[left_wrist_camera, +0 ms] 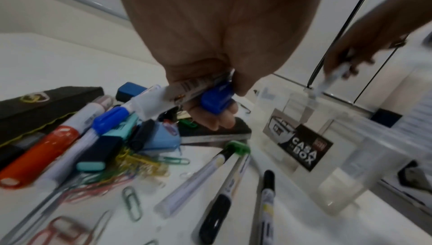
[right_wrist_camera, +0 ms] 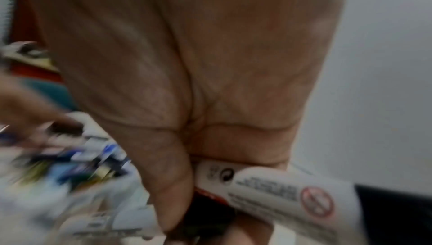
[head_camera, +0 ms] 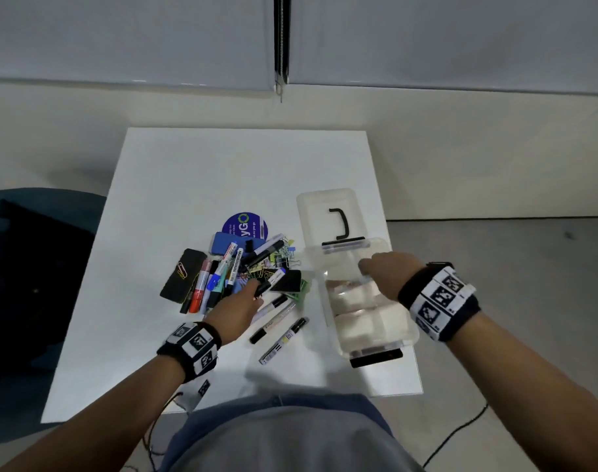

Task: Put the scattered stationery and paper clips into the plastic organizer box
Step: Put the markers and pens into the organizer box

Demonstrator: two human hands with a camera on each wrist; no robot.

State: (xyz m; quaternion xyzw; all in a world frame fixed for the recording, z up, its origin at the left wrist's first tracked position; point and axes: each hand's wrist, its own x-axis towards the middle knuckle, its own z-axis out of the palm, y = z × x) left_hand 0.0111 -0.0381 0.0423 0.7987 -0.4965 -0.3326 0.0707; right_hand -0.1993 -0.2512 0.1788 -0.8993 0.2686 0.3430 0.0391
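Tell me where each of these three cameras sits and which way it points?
Head: on the head, facing down at the table; both forearms show.
Left wrist: along the left hand, whose grip holds a marker and a small blue item.
Right wrist: along the right hand gripping a white marker.
Shared: head and left wrist views both show the clear organizer box.

Lighting: even, soft, overhead; white square table top bright, faint shadows beneath the items on it. Head view sharp centrally, bowed at edges. Left wrist view moderately blurred. Right wrist view heavily motion-smeared, dim.
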